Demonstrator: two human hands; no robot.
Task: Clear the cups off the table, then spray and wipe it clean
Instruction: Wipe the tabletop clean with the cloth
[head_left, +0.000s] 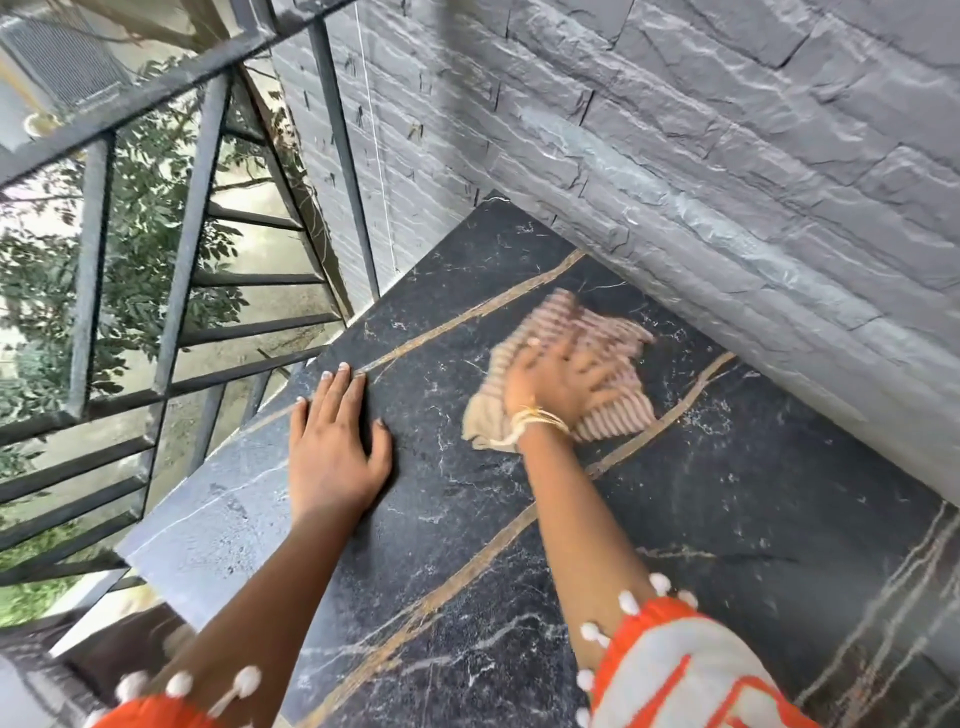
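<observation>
Wiping the table, no cups in sight.
The right hand (558, 382) presses a blurry striped cloth (613, 338), maybe mid-rub, at 1 o'clock on the marble table (727, 519); the left hand (335, 447) lies flat, fingers spread.

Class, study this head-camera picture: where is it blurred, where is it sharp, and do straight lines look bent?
In the head view, the right hand and striped cloth are smeared by motion; the left hand, flat on the marble table, is sharp; soft daylight gives no hard shadows; the railing and stone wall lean with wide-angle distortion.
</observation>
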